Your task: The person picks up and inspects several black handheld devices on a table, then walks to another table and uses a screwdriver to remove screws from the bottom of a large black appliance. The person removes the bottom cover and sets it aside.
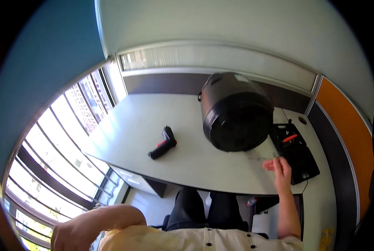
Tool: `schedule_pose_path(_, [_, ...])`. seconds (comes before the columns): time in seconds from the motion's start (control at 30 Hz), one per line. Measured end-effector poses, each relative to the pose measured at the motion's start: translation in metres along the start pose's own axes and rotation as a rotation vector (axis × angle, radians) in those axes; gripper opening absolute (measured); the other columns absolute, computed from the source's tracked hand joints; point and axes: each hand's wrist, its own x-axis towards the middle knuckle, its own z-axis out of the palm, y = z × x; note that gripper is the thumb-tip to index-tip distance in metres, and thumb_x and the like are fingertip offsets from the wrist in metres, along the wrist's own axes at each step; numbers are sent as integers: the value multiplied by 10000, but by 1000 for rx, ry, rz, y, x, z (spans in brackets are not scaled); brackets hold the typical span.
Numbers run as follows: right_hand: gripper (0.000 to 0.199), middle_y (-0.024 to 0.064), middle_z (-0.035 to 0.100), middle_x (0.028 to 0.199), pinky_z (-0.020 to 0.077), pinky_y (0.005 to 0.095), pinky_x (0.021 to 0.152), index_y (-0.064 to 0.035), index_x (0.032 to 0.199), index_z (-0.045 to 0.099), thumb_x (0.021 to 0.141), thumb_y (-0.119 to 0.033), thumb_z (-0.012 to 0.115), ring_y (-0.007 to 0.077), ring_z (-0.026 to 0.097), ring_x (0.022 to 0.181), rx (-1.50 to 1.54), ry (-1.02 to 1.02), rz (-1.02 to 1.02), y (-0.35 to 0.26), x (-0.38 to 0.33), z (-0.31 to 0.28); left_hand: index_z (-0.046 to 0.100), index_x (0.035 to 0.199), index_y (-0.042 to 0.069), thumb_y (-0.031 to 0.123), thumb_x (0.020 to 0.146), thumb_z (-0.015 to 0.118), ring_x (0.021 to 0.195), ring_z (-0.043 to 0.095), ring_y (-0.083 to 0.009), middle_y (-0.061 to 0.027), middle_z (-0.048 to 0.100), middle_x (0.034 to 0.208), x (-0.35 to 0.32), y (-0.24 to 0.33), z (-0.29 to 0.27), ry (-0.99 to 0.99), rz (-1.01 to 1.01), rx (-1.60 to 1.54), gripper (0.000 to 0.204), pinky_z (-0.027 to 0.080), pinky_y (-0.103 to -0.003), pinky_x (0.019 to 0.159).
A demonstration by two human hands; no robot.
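My right hand (pixel 280 168) is over the right part of the desk, between a large dark pot-shaped appliance and an open black tool case (pixel 300 163). Its fingers stretch out and nothing shows in them. The appliance (pixel 237 113) lies on its side with its round black base facing me. A red-handled tool (pixel 290 138) sits in the case. Left of the appliance, a black cordless screwdriver (pixel 165 144) with red accents lies on the desk. My left hand (pixel 63 238) is low at the left, away from the desk, by the window; its fingers are hidden.
The pale desk (pixel 128 125) ends at a dark front edge above my legs. A barred window (pixel 61 138) is on the left, and an orange partition (pixel 344 121) borders the right. A drawer unit (pixel 132 180) stands under the desk's left side.
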Motion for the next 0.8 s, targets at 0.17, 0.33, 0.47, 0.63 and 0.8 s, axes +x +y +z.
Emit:
schedule_pose_path(0.17, [352, 122, 546, 1235, 350, 320, 962, -8, 1088, 511, 973, -323, 403, 189, 500, 1148, 372, 260, -12, 35, 85, 10, 408, 1329, 35, 500, 765, 655, 1160, 487, -289, -168, 514, 1232, -99, -5, -46, 723, -860, 1192, 771, 401, -419, 951])
schedule_pose_path(0.33, [286, 70, 495, 1305, 288, 470, 1009, -91, 1019, 498, 960, -353, 402, 221, 428, 1234, 696, 273, 291, 59, 146, 4, 156, 1435, 72, 411, 811, 656, 1333, 258, -315, -176, 271, 1428, -194, -69, -135, 851, -1459, 1597, 868, 325, -427, 1016])
schedule_pose_path(0.47, [215, 83, 527, 1245, 340, 466, 962, -124, 909, 489, 957, -309, 390, 227, 477, 1162, 822, 242, 468, 66, 178, 8, 173, 1437, 99, 657, 820, 452, 1339, 239, -338, -208, 264, 1429, -229, -78, -174, 1525, -1532, 1169, 878, 301, -562, 990])
schedule_pose_path(0.63, [233, 98, 577, 1099, 425, 369, 887, -88, 935, 532, 944, -263, 379, 227, 550, 1006, 1006, 181, 516, 98, 222, 11, 441, 1297, 93, 755, 780, 365, 1165, 477, -327, -134, 519, 1252, -296, -57, -222, 1836, -1265, 126, 843, 390, -571, 918])
schedule_pose_path(0.8, [271, 62, 584, 914, 461, 315, 783, -34, 1009, 563, 935, -255, 423, 184, 570, 843, 872, 235, 509, 44, 207, 46, 507, 1228, 94, 639, 814, 492, 1019, 586, -230, -113, 588, 1133, -289, -73, -218, 1823, -957, 167, 684, 479, -370, 895])
